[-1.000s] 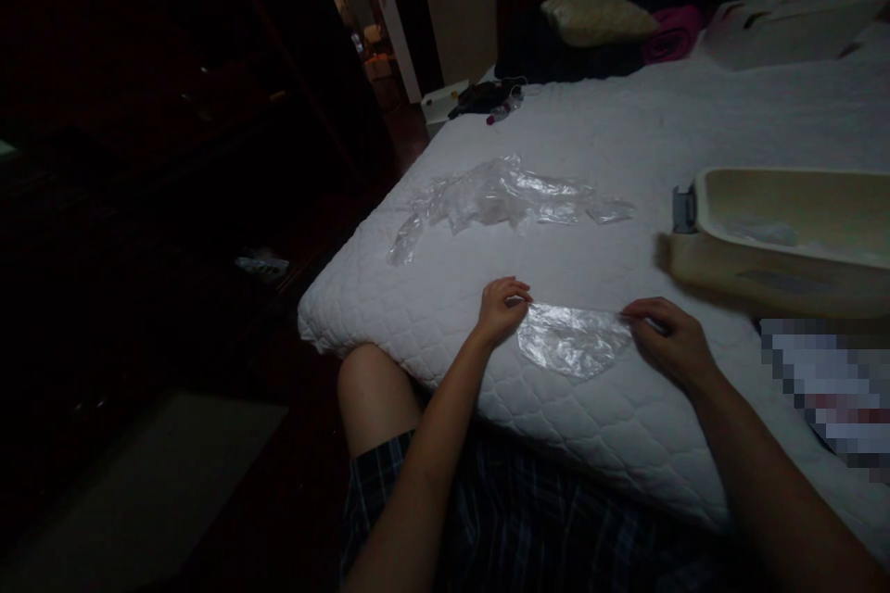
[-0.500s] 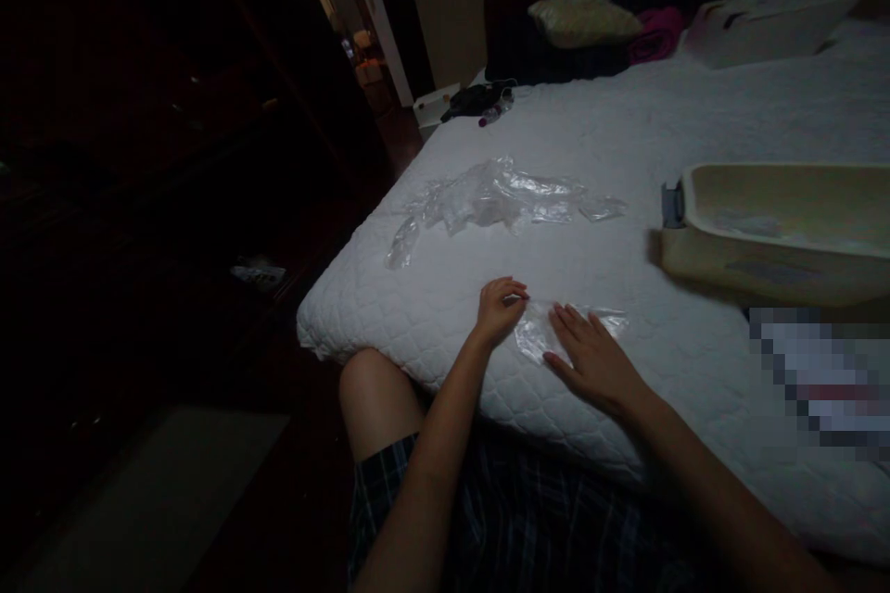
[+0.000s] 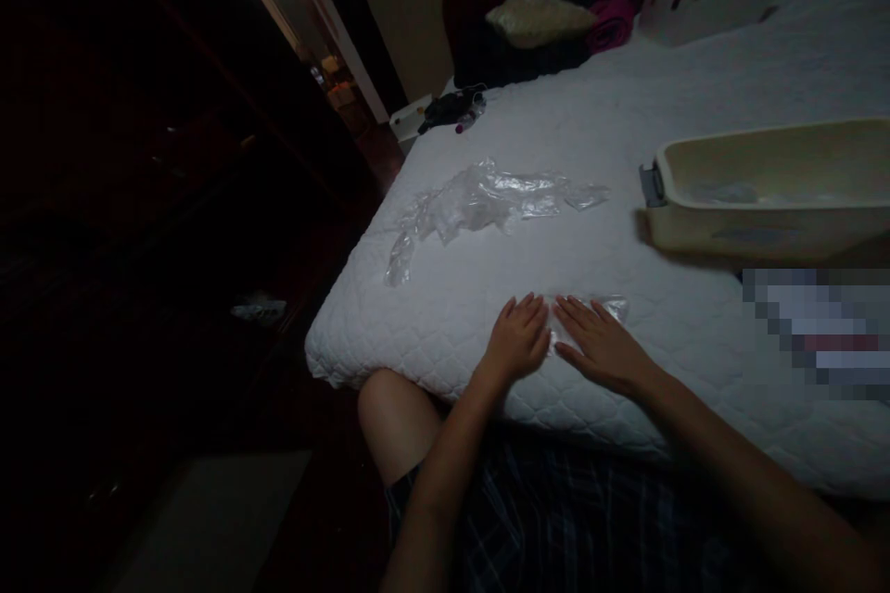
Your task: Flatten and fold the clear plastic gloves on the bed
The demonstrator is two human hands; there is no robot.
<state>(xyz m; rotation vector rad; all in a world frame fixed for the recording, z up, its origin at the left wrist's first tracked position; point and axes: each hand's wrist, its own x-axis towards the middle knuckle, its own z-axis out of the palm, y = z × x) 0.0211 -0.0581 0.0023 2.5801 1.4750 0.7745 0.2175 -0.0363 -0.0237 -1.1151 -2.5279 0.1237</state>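
A small clear plastic bag [image 3: 615,306] lies on the white quilted bed cover [image 3: 681,371], close to the bed's near edge. My right hand [image 3: 596,343] rests flat on it with the fingers stretched out, hiding much of the bag. Beside it, my left hand [image 3: 520,334] lies palm down at the bag's left end, fingers extended and fairly close together. The two hands almost meet at the thumbs and index fingers. Beyond them, a heap of crumpled clear plastic bags [image 3: 479,199] spreads across the bed.
A cream plastic bin [image 3: 695,224] with a grey latch sits on the bed at right, some clear plastic inside. A blurred-out item [image 3: 820,334] lies in front of it. Farther back are a white box [image 3: 716,5], a magenta roll [image 3: 612,23] and a pale pillow [image 3: 540,20].
My left hand has gone from pinching near the bag's left corner to lying flat over that end. My right hand stays flat on the bag. The view has shifted slightly.
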